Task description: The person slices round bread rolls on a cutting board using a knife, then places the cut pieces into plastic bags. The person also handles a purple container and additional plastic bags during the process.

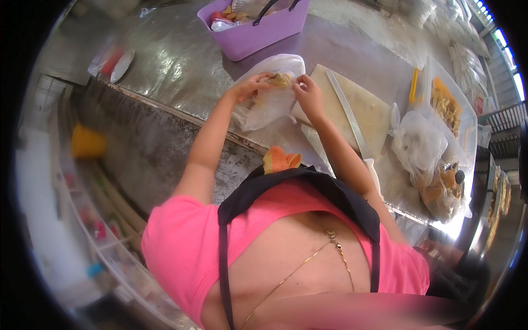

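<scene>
My left hand grips a small yellowish-brown food piece, which seems to be in or against thin plastic. Beneath it a translucent white plastic bag lies on the metal table. My right hand is at the right side of that piece, its thumb and fingertips pinched together at the bag's edge; what they pinch is too small to tell. Just right of this hand is a pale cutting board, with a long serrated knife lying across it, its white handle towards me.
A purple basket with packed items stands at the back. On the right are a clear plastic bin with sliced food, a knotted plastic bag and a bag of bread-like pieces. A white plate lies far left.
</scene>
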Available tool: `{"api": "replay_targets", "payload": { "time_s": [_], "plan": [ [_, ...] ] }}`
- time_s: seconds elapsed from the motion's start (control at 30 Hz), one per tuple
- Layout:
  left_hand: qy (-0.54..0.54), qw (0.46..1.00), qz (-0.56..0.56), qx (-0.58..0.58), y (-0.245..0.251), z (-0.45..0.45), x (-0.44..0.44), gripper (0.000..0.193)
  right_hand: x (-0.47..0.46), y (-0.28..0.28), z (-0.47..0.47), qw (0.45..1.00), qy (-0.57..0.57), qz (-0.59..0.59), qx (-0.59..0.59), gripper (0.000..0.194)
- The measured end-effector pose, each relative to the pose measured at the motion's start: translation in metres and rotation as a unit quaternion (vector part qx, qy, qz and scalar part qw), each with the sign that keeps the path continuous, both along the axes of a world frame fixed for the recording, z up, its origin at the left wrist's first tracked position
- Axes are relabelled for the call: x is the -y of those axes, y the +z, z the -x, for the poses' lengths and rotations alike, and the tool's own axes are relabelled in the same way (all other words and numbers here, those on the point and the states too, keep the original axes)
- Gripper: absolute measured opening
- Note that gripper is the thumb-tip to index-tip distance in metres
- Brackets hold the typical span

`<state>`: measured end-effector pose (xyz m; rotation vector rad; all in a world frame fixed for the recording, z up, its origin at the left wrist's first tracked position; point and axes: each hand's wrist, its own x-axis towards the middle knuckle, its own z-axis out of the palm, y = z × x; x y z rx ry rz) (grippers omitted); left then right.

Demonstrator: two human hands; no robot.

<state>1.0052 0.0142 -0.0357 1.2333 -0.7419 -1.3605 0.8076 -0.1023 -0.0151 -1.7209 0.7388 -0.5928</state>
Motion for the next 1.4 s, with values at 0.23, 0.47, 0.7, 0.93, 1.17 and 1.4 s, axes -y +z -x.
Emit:
{"api": "replay_targets", "payload": {
  "time_s": [0.23, 0.47, 0.7, 0.93, 1.17, 1.4],
  "plan": [
    [0.127, 0.979, 0.149, -0.054, 0.014, 0.038, 0.000, 0.063, 0.017, 0.002, -0.010, 0.830, -0.011, -0.493, 0.261, 0.015],
    [0.228, 0.957, 0.148, -0.100, 0.018, 0.051, -0.008, 0.062, 0.012, -0.002, -0.011, 0.855, -0.047, -0.478, 0.194, 0.023],
    [0.224, 0.965, 0.131, 0.035, 0.008, 0.043, -0.001, 0.044, 0.006, 0.004, -0.007, 0.987, 0.026, 0.025, 0.160, 0.026],
    [0.206, 0.946, 0.158, 0.193, 0.013, 0.043, 0.012, 0.037, 0.003, 0.006, 0.006, 0.995, 0.035, -0.077, 0.055, 0.037],
    [0.173, 0.797, 0.193, 0.545, 0.042, 0.013, 0.000, 0.026, 0.015, 0.014, 0.045, 0.980, -0.026, -0.182, 0.079, 0.039],
    [-0.063, 0.605, 0.073, 0.790, 0.042, 0.014, -0.011, 0.025, 0.037, 0.020, 0.124, 0.945, -0.136, -0.275, 0.111, 0.042]
  ]
}}
